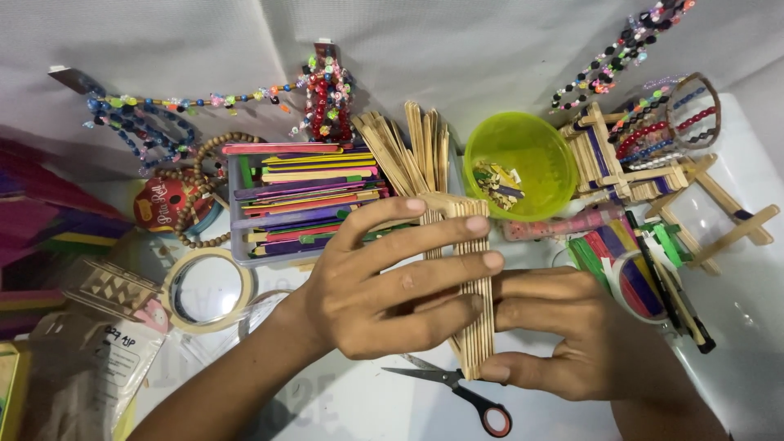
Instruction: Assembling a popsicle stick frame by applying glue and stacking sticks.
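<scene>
A flat panel of plain wooden craft sticks [476, 282], held on edge, sits between both hands at the centre. My left hand [384, 286] wraps over its near face, fingers spread across the sticks. From the right, my right hand [572, 327] grips the panel, thumb under its lower end. Black-handled scissors [457, 392] lie on the white table just below the hands.
A grey tray of coloured sticks [306, 196] and a loose fan of plain sticks [412, 147] lie behind. A green bowl [523, 163], a stick-built model [637, 163], bead strings [327, 94], tape rolls [208, 290] and paper packets [90, 367] surround the work area.
</scene>
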